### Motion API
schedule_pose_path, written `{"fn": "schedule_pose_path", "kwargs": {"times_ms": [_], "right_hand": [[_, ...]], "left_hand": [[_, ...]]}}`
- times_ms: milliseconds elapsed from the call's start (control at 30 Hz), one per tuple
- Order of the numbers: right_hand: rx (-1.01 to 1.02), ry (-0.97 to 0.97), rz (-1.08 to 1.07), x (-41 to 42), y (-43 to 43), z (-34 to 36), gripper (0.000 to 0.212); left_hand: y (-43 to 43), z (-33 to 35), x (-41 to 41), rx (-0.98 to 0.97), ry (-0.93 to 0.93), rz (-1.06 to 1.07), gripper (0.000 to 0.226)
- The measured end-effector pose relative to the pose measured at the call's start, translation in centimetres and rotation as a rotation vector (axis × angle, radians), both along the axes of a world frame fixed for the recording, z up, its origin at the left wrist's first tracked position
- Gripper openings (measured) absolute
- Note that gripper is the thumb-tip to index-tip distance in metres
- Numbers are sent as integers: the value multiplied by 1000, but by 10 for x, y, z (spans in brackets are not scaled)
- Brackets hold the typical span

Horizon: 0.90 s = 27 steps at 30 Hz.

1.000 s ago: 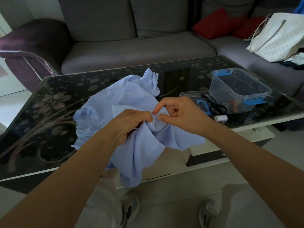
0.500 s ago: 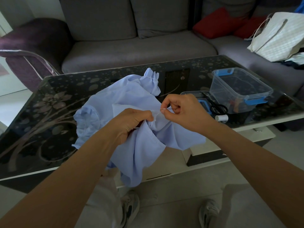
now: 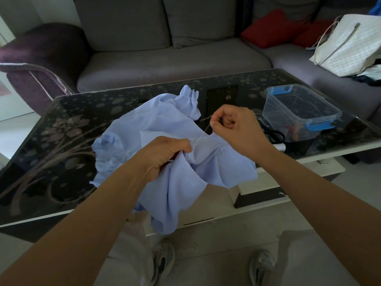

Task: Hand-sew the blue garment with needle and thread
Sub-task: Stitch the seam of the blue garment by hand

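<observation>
A light blue garment (image 3: 156, 129) lies crumpled at the front of the dark glass table (image 3: 68, 141) and hangs over its edge. My left hand (image 3: 165, 153) grips a bunched fold of the fabric at the seam. Up and to the right of it, my right hand (image 3: 235, 129) pinches a thin needle (image 3: 212, 117) between thumb and forefinger. A pale thread (image 3: 201, 137) runs taut from the needle down to the fabric beside my left thumb.
A clear plastic box with blue clips (image 3: 303, 112) stands on the table's right side, with black scissors (image 3: 274, 135) and a white spool (image 3: 280, 147) beside it. A grey sofa (image 3: 173, 60) with red cushions (image 3: 274, 27) and a white bag (image 3: 348, 46) lies behind.
My right hand has lifted up and to the right, away from the fabric, drawing the needle out and the thread taut. My left hand has kept its grip.
</observation>
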State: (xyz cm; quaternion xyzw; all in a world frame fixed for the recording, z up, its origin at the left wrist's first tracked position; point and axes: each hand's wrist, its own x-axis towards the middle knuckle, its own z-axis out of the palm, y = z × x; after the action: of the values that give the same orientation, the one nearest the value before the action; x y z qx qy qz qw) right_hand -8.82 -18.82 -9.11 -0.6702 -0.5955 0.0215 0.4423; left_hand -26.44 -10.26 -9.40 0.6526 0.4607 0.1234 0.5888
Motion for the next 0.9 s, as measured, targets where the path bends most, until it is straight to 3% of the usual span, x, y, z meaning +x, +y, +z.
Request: {"fn": "schedule_pose_path", "kwargs": {"times_ms": [433,533,733,800,900], "right_hand": [[19,119,-37,-7,2,2,7],[-31,333,70,-12,1,6,9],[-65,1131,454,-27,-3,4,30],[-92,1179,493,-29,-2,1,31],[-97,1090,463,-29,0,-1,28]], "left_hand": [[2,-2,2,8,-9,14,9],[1,-2,2,-2,-27,28,4],[0,0,2,-27,-53,73,7],[1,0,2,-41,-55,82,7],[-1,0,3,-50,-36,51,15]]}}
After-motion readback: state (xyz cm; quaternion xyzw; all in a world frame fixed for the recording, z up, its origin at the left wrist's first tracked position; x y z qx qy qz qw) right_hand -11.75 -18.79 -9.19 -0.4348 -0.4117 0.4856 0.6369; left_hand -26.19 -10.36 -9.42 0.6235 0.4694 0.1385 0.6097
